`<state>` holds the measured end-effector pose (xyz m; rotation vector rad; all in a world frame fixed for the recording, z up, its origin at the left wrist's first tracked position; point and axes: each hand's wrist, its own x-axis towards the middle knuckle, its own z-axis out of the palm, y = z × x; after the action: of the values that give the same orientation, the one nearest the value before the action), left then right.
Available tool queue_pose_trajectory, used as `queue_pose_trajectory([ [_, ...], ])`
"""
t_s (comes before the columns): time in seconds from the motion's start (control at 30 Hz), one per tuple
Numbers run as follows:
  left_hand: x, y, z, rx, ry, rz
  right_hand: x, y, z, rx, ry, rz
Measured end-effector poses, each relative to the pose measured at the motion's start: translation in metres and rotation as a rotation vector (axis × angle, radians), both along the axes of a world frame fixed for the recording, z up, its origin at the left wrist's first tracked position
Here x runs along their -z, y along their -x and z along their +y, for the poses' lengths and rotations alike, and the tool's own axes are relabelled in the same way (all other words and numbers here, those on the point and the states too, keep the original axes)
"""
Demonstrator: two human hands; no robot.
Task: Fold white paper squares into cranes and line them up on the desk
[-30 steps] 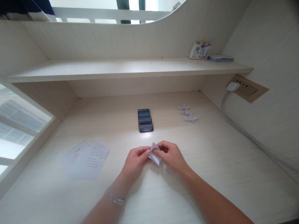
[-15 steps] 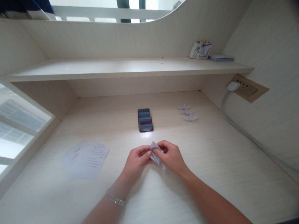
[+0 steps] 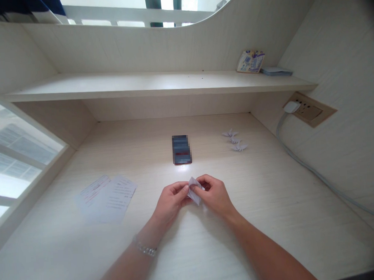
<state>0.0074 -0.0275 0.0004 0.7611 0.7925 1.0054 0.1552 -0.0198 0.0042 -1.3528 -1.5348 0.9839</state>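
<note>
Folded paper (image 3: pixel 194 196) under grip

Left hand (image 3: pixel 169 201) has thumb and fingers (image 3: pixel 176 185) pinched on the paper's left side; right hand (image 3: pixel 216 197) grasps its right side, thumb laid across the face. It sits between the two sets of fingers. Beyond them on the surface (image 3: pixel 137 148) lies a phone (image 3: pixel 181 149); farther right, three paper cranes (image 3: pixel 235 140); to the fingers' left, printed sheets (image 3: pixel 115 199).

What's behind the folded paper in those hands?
Beyond the paper, a phone lies on the desk. Whatever the paper directly covers is hidden, including any part of the left hand or right hand behind it.
</note>
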Motion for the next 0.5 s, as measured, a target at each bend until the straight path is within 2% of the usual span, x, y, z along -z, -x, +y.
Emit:
queue_pose_trajectory([
  [0.3, 0.0027, -0.0016, 0.0004, -0.054, -0.045, 0.023, -0.0013, 0.0022, -0.0013, 0.031, -0.066, -0.041],
  [0.5, 0.0044, -0.0025, -0.0005, -0.051, -0.010, 0.022, -0.0003, 0.0023, -0.0016, 0.033, -0.032, 0.001],
])
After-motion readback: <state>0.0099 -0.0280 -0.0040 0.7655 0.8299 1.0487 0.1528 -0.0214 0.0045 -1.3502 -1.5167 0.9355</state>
